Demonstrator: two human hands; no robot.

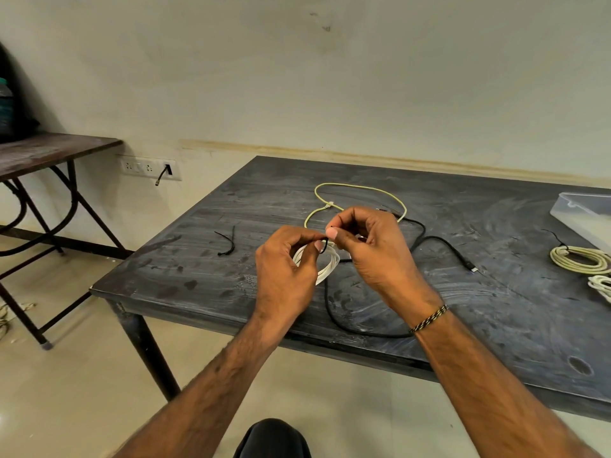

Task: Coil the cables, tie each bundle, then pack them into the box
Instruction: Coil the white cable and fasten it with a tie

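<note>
A coiled white cable [327,264] hangs above the dark table [205,276], held between both hands. My left hand [286,269] grips the coil's left side. My right hand [370,246] pinches a thin black tie [324,245] that wraps the top of the coil, and my left fingertips touch the tie too. A loose yellow cable [357,190] lies in a loop behind my hands. A black cable [439,241] trails across the table to the right and towards the front edge. A clear plastic box [582,216] stands at the far right.
Spare black ties [228,242] lie on the table to the left. A tied yellowish coil [578,259] and part of a white coil [600,285] sit at the right edge. A second table [49,150] stands at the left by a wall socket strip [148,166].
</note>
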